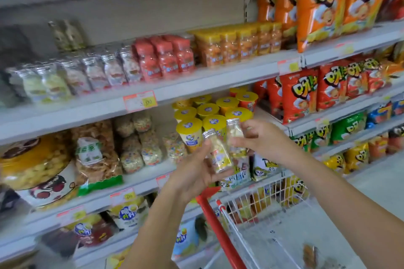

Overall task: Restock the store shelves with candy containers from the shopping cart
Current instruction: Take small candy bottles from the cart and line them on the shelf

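1. Candy jar, clear with a silver lid, lies tilted in the left hand, whose fingers curl round its lower body.
2. Second candy jar stands nearly upright just beside it, clamped between the thumb and fingers of the right hand.
3. Two jars in all, held before the yellow-lidded cups, above the shopping cart.

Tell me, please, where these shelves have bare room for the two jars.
Bare shelf for the held jars lies behind the silver-capped jars, between the two rear jars and the red-capped jars. The yellow cups below and the snack bags to the right are packed tight.
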Demonstrator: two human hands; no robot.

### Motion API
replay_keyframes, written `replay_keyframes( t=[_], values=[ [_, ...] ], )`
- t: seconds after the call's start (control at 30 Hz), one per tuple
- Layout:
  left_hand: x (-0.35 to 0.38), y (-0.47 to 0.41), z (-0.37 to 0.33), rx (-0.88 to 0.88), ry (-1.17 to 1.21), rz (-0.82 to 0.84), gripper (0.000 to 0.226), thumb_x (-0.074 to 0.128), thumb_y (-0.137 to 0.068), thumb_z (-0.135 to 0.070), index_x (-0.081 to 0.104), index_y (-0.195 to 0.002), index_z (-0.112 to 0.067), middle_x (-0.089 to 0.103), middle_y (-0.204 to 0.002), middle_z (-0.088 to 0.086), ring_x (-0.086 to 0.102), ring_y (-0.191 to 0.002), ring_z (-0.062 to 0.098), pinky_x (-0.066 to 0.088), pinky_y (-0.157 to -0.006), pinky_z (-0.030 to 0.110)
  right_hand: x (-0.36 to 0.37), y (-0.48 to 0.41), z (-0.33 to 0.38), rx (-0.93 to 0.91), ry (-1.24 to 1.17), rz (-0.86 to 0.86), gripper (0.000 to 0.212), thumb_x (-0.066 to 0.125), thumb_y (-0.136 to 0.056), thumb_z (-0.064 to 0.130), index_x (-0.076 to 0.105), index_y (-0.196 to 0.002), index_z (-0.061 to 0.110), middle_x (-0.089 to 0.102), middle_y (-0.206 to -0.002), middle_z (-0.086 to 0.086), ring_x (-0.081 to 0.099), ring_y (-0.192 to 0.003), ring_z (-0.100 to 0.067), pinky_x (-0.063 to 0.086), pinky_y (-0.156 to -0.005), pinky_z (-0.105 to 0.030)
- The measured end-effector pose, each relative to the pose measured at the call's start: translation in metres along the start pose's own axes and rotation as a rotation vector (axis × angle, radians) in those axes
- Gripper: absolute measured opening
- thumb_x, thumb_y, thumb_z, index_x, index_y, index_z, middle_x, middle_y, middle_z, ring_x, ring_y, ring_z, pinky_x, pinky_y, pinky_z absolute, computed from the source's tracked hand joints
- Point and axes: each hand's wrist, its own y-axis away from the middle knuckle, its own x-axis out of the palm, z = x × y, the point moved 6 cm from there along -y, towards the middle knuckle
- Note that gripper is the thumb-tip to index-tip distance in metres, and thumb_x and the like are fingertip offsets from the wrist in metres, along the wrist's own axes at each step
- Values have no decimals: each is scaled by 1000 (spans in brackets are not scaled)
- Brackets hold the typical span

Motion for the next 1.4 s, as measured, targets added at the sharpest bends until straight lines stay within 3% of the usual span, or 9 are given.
replay_keyframes(
  t=[0.13, 0.27, 0.4, 0.53, 0.7, 0.87, 1.0, 1.1, 1.4],
  values=[
    [-28, 39, -59, 142, -88, -77, 51, 56, -80, -33, 54, -122, -3, 60, -119, 20, 57, -108, 40, 58, -75, 40, 31, -15, 65, -75, -33, 147, 26, 79, -74, 27, 72, -99, 21, 74, -93, 6, 69, -87, -4, 52, -81, -24],
    [-49, 83, -123, 281, -219, -140, 32, 57, -81, -21, 60, -103, 2, 60, -91, 16, 59, -86, 27, 58, -78, 42, 58, -38, 129, -186, -66, 247, 26, 81, -72, 23, 71, -96, 23, 74, -94, 8, 69, -92, -8, 51, -91, -31],
    [-74, 116, -187, 457, -291, -271, 26, 51, -90, -15, 57, -99, 9, 60, -66, 1, 60, -65, 10, 57, -82, 42, 87, -64, 193, -317, -236, 224, 24, 77, -75, 17, 65, -95, 25, 74, -91, 1, 70, -88, -17, 54, -80, -33],
    [-112, 138, -257, 612, -319, -474, 21, 58, -86, -26, 60, -98, -9, 65, -91, 2, 64, -87, 15, 56, -78, 33, 114, -109, 245, -288, -376, 224, 10, 69, -85, 13, 63, -92, 16, 71, -85, -5, 69, -70, -18, 59, -65, -32],
    [-184, 135, -341, 560, -543, -797, 31, 66, -77, -55, 73, -83, -25, 54, -72, -5, 43, -61, 13, 36, -67, 31, 141, -182, 296, -204, -432, 214, 29, 76, -78, 23, 65, -90, -2, 71, -86, -13, 69, -73, -23, 60, -68, -31],
    [-224, 105, -383, 541, -503, -862, 32, 69, -85, -28, 57, -62, -9, 44, -49, 1, 34, -44, 14, 27, -49, 26, 169, -246, 318, -167, -203, 165, 43, 79, -74, 36, 67, -98, 3, 70, -75, -5, 60, -52, -9, 47, -48, -19],
    [-246, 67, -406, 432, -746, -878, 46, 62, -89, -34, 45, -53, -14, 43, -36, 0, 32, -29, 9, 23, -35, 16, 180, -283, 323, -187, -110, 90, 39, 81, -72, 36, 61, -88, 7, 61, -67, -2, 53, -51, -9, 42, -45, -18],
    [-264, 41, -425, 416, -824, -898, 43, 64, -88, -38, 47, -58, -13, 45, -47, 3, 34, -42, 15, 24, -44, 24, 193, -311, 327, -199, -130, 72, 33, 81, -74, 29, 57, -82, 6, 60, -67, -4, 53, -49, -10, 44, -46, -17],
    [-297, -12, -458, 365, -1048, -900, 33, 62, -89, -36, 52, -70, -12, 47, -59, 5, 42, -55, 16, 38, -66, 28, 216, -366, 334, -182, 4, 62, 53, 84, -69, 21, 61, -110, -3, 68, -104, -13, 64, -69, -18, 55, -64, -27]
  ],
)
